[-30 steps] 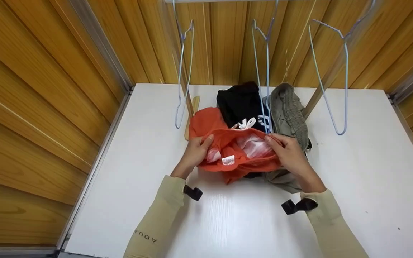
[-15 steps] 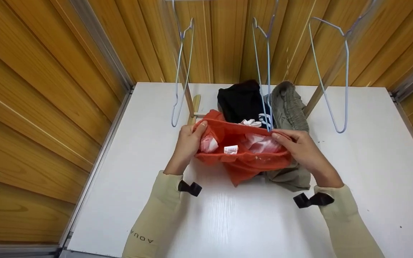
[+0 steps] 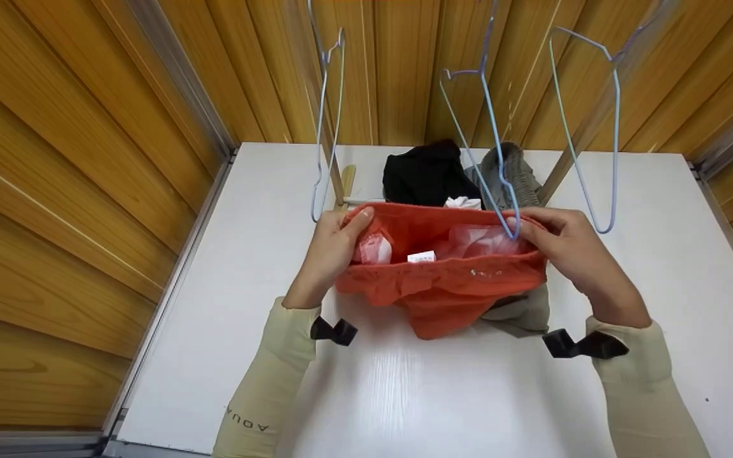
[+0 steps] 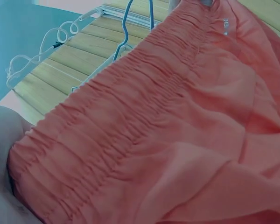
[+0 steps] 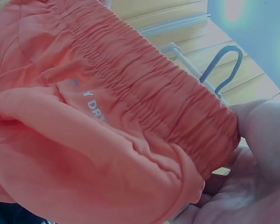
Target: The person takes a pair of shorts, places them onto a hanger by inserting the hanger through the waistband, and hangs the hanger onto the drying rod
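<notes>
Orange shorts (image 3: 452,289) held up over white worktop (image 3: 373,394), waistband (image 3: 430,268) spread wide. Left hand (image 3: 328,251) and right hand (image 3: 576,254): grip clamped on one end each. Middle blue hanger (image 3: 499,149): lower end just beside right hand. Black garment (image 3: 427,175) behind.

Matt cloth garment (image 3: 446,296) with a puckered waistband (image 4: 112,112); smooth, glossy worktop (image 3: 398,407); wood-grained wall (image 3: 400,83); smooth wire hanger (image 3: 492,112).
</notes>
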Tool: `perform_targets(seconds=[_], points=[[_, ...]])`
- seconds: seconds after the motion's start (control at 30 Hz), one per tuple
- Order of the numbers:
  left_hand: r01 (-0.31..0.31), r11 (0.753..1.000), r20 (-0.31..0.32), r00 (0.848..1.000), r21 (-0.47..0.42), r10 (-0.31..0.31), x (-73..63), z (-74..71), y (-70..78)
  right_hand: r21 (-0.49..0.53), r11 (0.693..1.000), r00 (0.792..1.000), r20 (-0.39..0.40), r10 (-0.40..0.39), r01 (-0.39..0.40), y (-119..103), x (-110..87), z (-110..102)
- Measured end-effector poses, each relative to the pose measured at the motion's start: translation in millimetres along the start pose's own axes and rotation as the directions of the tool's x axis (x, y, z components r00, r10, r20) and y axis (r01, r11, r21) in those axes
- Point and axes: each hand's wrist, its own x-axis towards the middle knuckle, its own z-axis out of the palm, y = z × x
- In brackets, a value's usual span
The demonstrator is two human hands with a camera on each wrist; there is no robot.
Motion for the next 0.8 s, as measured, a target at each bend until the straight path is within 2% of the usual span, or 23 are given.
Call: perform_targets(seconds=[0.1, 0.33, 0.5, 0.7, 0.8], points=[[0.013, 1.000, 0.002, 1.000, 0.004, -0.013, 3.6, 1.5, -2.8, 0.006, 1.000, 1.000, 0.004, 0.014, -0.014, 2, 3.4, 0], [0.099, 0.995, -0.007, 0.995, -0.018, -0.099, 8.2, 6.8, -27.4, -0.013, 0.996, 0.996, 0.012, 0.085, -0.085, 23, 7.5, 9], [0.141, 0.990, -0.011, 0.990, 0.016, -0.140, 8.1, 9.5, -39.4, -0.005, 0.993, 0.993, 0.008, 0.116, -0.116, 37, 8.0, 16], [0.146, 0.988, -0.019, 0.989, 0.049, -0.145, 8.1, 14.1, -50.8, 0.042, 0.987, 0.988, 0.000, 0.154, -0.154, 50, 11.2, 27], [0.147, 0.988, -0.016, 0.989, 0.051, -0.147, 9.1, 16.3, -56.6, 0.020, 0.988, 0.988, -0.026, 0.154, -0.153, 56, 14.5, 34]])
